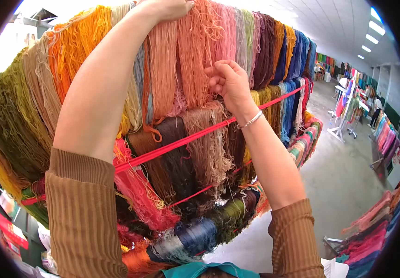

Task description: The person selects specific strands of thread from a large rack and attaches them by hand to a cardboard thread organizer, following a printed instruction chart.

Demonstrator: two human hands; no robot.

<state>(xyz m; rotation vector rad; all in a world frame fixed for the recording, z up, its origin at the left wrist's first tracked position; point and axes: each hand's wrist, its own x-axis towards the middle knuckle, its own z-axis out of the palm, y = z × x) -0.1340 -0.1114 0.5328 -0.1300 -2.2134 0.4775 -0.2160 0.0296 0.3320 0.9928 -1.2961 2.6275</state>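
Hanks of yarn in many colours hang side by side over a rack in front of me. My left hand [168, 8] is raised to the top of the salmon-pink yarn [193, 60], partly cut off by the upper edge of the view; its visible fingers are closed on the yarn. Lower down, at the right edge of that same yarn, my right hand [230, 83] has its fingers curled in a pinch on loose strands. A silver bracelet [250, 119] is on the right wrist. Beside the salmon hank hangs pink yarn [225, 34].
A red cord [186, 140] stretches across a lower tier of brown yarn [151, 171]. Below hang wound bundles of blue yarn [202, 235]. To the right is a grey floor [329, 171] with a white stand [343, 118], more coloured yarn [367, 231] and people farther back.
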